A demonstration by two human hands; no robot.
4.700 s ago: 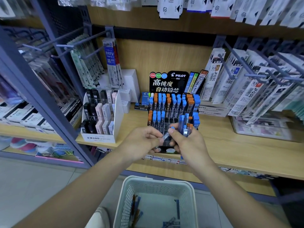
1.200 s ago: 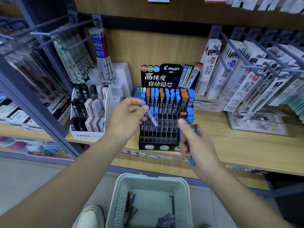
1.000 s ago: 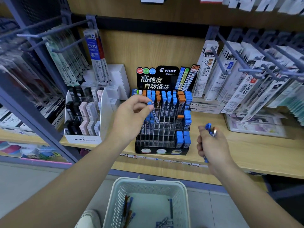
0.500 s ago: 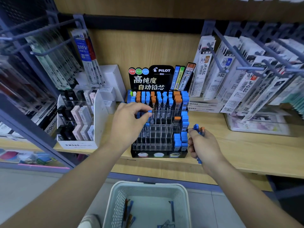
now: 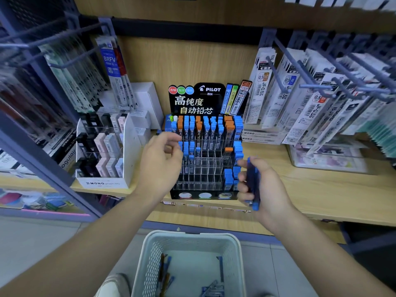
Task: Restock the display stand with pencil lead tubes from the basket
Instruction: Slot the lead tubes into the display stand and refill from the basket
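The black Pilot display stand (image 5: 204,195) sits on the wooden shelf, its clear slots partly filled with blue- and orange-capped pencil lead tubes (image 5: 205,125). My left hand (image 5: 161,163) hovers at the stand's left side, fingers loosely curled and apart, nothing in it. My right hand (image 5: 260,185) is at the stand's right side, closed around a bundle of blue lead tubes (image 5: 252,183). The white perforated basket (image 5: 150,262) stands on the floor below, with a few tubes (image 5: 165,273) lying in it.
A white Mono eraser box (image 5: 105,183) stands left of the stand. Packaged refills hang on metal hooks (image 5: 304,86) at the right and upper left. The shelf edge (image 5: 321,211) runs in front. A clear tray (image 5: 327,159) sits at the right.
My left hand has put its tube into the stand's second row and drawn back empty. My right hand has moved down to the stand's right side, still holding the bundle.
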